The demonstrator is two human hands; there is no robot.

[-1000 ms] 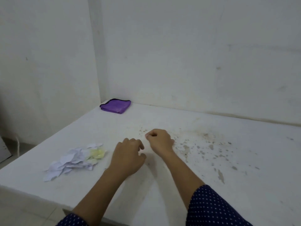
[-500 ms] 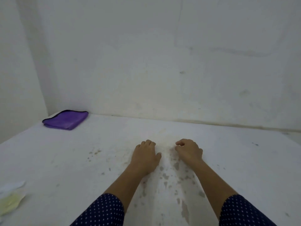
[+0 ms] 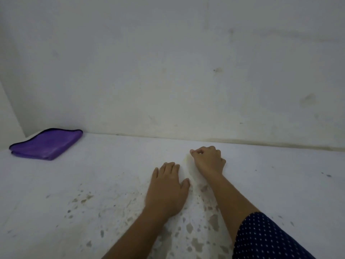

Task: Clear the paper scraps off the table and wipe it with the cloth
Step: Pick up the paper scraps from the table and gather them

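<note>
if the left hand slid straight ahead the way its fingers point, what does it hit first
Probably the back wall: the left hand has bare table ahead, passing just left of the right hand.

— What is the table like?

— A white table point(image 3: 112, 165), its far edge tight against the wall point(image 3: 168, 71). Brown flecks point(image 3: 188, 228) and chipped patches spread over the near middle and thin out towards the left edge. A couple of dark specks point(image 3: 326, 175) sit towards the right edge.

— And what lies on it?

— A folded purple cloth point(image 3: 46, 144) with dark trim lies in the far left corner, well apart from the rest. The left hand point(image 3: 168, 189) lies palm down near the middle, fingers straight. The right hand point(image 3: 209, 161) rests just beyond it, nearer the far edge, fingers curled. Beside its fingertips is a pale yellowish patch point(image 3: 186, 159), too faint to tell whether it is paper or a stain.
</note>
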